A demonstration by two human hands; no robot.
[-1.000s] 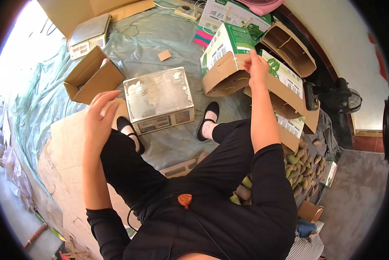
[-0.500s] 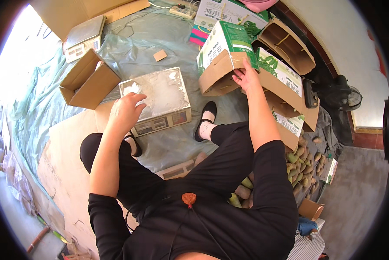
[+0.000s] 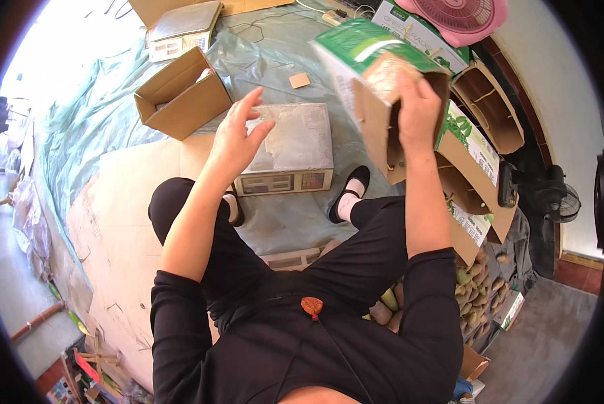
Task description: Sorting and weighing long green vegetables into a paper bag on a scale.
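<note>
The person's right hand [image 3: 420, 114] grips the open near end of a green-and-white printed carton [image 3: 373, 81] — tilted and partly blurred, to the right of the platform scale [image 3: 298, 138]. The left hand [image 3: 238, 138] is empty, fingers spread, over the scale's left side. Farther left stands an open plain brown carton [image 3: 181, 97]; beyond it, a second scale [image 3: 187, 25]. More printed cartons [image 3: 472, 145] line the right — with a pink fan [image 3: 460, 17] at the far right and piled radishes [image 3: 477, 289] nearer.
</note>
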